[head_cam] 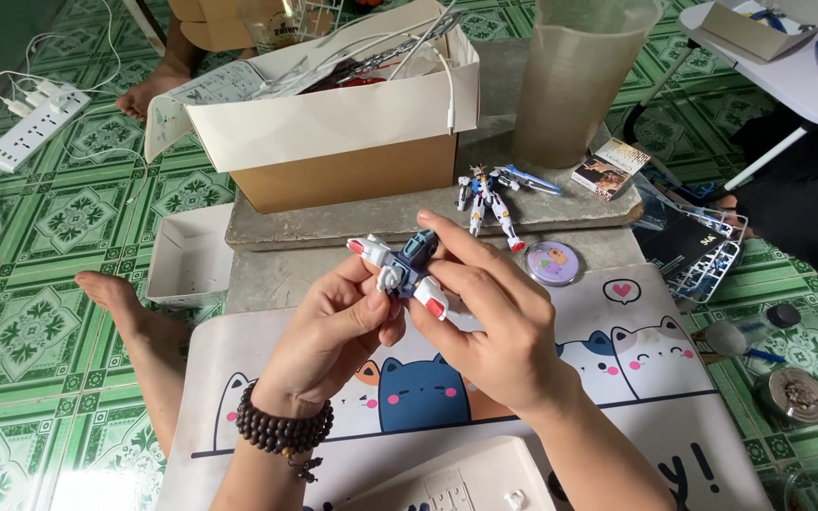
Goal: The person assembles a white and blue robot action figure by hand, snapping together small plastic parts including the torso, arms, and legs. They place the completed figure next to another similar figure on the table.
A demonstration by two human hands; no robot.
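White tray edge (447,478) sits at bottom, nearest the camera, w/ a cat-print mat (617,378) under it. Above the mat both hands pinch one small model part (407,270), white & blue w/ red tips: left hand (338,326), bead bracelet on wrist, grips its lower left w/ thumb & fingers; right hand (489,317) clasps it from the right, fingers over the top. Behind, on a grey slab (352,222), stands a finished toy robot (487,199), near an open cardboard box (333,142) & a tall plastic jug (570,80). Round purple tin (553,262) lies just beside the right hand.
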